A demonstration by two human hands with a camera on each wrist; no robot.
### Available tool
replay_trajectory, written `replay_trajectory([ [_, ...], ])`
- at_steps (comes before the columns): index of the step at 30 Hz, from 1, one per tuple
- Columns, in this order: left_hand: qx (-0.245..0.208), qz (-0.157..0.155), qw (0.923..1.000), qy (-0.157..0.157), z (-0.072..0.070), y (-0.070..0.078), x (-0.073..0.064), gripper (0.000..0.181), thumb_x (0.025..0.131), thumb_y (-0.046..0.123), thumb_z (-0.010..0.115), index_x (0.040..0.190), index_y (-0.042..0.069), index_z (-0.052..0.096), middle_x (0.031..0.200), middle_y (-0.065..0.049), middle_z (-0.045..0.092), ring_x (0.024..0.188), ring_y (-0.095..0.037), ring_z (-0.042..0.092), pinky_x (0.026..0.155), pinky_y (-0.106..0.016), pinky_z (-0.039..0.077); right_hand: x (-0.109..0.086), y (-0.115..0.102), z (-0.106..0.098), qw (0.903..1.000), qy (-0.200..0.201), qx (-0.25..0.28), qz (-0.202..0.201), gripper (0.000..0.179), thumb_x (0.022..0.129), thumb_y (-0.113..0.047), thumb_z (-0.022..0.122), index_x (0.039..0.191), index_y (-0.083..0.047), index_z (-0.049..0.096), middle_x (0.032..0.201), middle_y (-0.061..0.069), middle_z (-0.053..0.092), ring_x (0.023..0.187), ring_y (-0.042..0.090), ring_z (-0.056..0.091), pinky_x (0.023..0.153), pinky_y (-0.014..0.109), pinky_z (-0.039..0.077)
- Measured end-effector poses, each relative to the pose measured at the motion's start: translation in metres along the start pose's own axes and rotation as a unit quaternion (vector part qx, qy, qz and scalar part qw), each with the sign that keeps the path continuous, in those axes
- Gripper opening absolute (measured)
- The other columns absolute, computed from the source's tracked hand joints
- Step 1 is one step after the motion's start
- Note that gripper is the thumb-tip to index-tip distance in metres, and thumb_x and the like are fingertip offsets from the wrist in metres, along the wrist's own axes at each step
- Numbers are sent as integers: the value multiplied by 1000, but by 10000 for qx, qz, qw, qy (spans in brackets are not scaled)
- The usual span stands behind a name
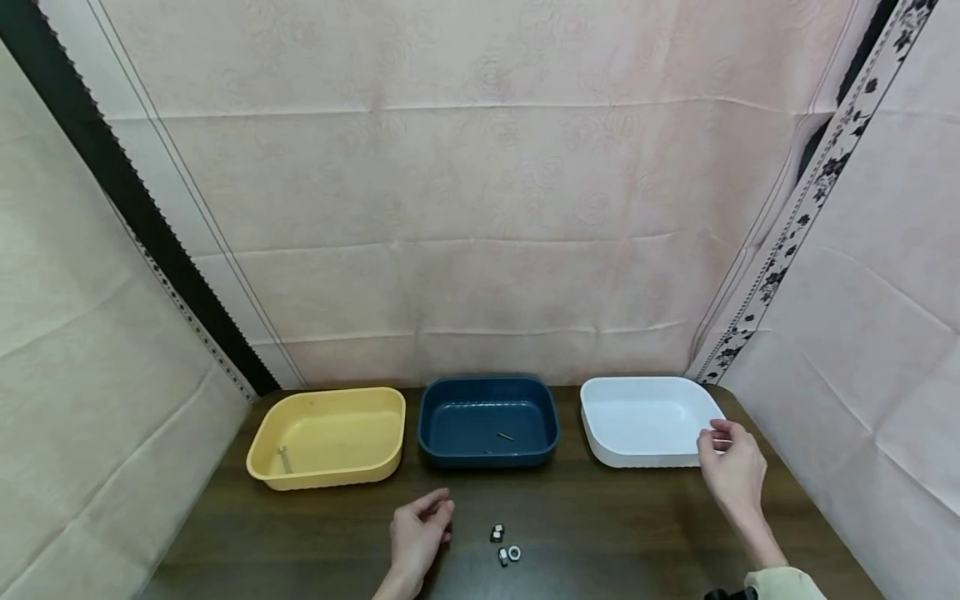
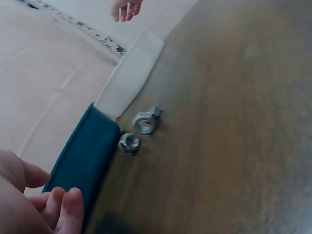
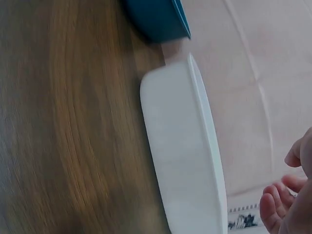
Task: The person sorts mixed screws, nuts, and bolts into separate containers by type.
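Counter: one dark brown wood-grain surface (image 1: 600,533) with a dull sheen; directions run from the nuts, 12 o'clock pointing away from the person.
Nuts: three silvery metal nuts (image 1: 503,557) at the near middle of the counter, two close together, the third just beyond at 11 o'clock.
Left hand: one of two hands (image 1: 416,537), at 9 o'clock, near the nuts; fingers loosely bent, thumb apart from them.
Right hand: the second (image 1: 735,471), between 2 and 3 o'clock, in a pale cuff (image 1: 786,583), by the near right corner of the white tray; fingers bent, and whether they pinch anything I cannot tell.
Trays: three in a row: yellow (image 1: 345,433) at 10 o'clock, dark blue (image 1: 465,421) at 12, white (image 1: 645,421) at 2.
Tray contents: one bolt-like piece (image 1: 285,460) in the yellow; at least one thin metal piece (image 1: 506,437) in the blue.
Cloth walls: three, pale and creased: back (image 1: 480,183), left (image 1: 97,333), right (image 1: 862,333); black strip (image 1: 142,200) at 10 o'clock, floral border (image 1: 831,167) at 2.
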State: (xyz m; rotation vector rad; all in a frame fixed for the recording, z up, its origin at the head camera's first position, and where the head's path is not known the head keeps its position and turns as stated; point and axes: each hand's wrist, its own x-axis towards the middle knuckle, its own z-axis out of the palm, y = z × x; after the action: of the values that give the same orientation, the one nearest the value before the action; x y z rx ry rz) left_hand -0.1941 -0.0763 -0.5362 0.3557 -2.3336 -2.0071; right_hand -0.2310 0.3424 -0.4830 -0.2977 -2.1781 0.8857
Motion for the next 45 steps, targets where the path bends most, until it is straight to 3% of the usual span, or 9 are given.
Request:
replay_trajectory([
  [5,239,757,9965,-258,7,-3,-5,26,87,-1,73,112,-7,72,88,-7,68,70,-13,65,54,-27,57,8,19,-8,9976,-119,-114,667,30,93,-7,55,114,15,60,97,30,64,83,33,59,77,44,38],
  [10,236,888,9949,-407,12,-8,-10,25,86,-3,73,111,-7,72,87,-6,68,68,-13,64,51,-26,56,11,37,-17,9806,-654,2,1850,43,98,-17,48,123,17,51,113,38,57,105,49,51,90,53,37],
  [13,294,889,9947,-419,13,-10,-11,25,86,-3,73,111,-7,72,87,-5,68,66,-14,63,50,-26,55,16,44,-21,9645,-1010,68,2438,51,100,-24,46,128,18,47,119,39,54,102,46,56,87,54,40],
  [18,430,857,9943,-456,16,-11,-12,24,86,-3,73,110,-7,73,86,-5,68,64,-14,64,49,-26,55,25,51,-22,9360,-1396,411,3206,57,101,-27,44,137,18,39,122,36,49,63,19,68,72,35,49],
  [22,645,870,9920,-655,19,-12,-11,24,86,-1,74,109,-5,74,85,-2,66,62,-12,62,49,-26,54,33,56,-18,9121,-1438,876,3739,58,103,-24,43,142,17,33,119,31,48,58,9,64,62,29,57],
  [24,727,941,9899,-772,20,-15,-10,24,86,0,75,110,-5,74,85,-1,65,62,-11,62,50,-25,54,37,58,-15,8997,-1449,1105,3968,58,104,-22,43,145,18,29,118,30,48,59,8,62,67,32,60],
  [27,770,1159,9862,-902,21,-17,-10,25,85,1,77,109,-4,74,86,0,65,67,-9,63,53,-24,55,40,62,-12,8853,-1443,1325,4217,60,105,-21,43,148,16,25,120,28,46,61,7,59,73,33,60],
  [34,1021,1761,9743,-967,24,-22,-7,24,82,2,80,105,-1,76,86,-1,69,75,-7,65,68,-23,54,42,66,-7,8746,-1373,1638,4352,59,105,-21,48,146,16,28,113,26,47,63,9,59,72,33,60],
  [45,947,1814,9720,-1153,29,-26,-8,28,79,2,83,106,-2,76,89,-1,68,76,-10,65,67,-26,56,41,72,-2,8652,-1202,2013,4432,43,102,-11,52,134,16,41,76,6,57,60,11,65,68,31,60],
])
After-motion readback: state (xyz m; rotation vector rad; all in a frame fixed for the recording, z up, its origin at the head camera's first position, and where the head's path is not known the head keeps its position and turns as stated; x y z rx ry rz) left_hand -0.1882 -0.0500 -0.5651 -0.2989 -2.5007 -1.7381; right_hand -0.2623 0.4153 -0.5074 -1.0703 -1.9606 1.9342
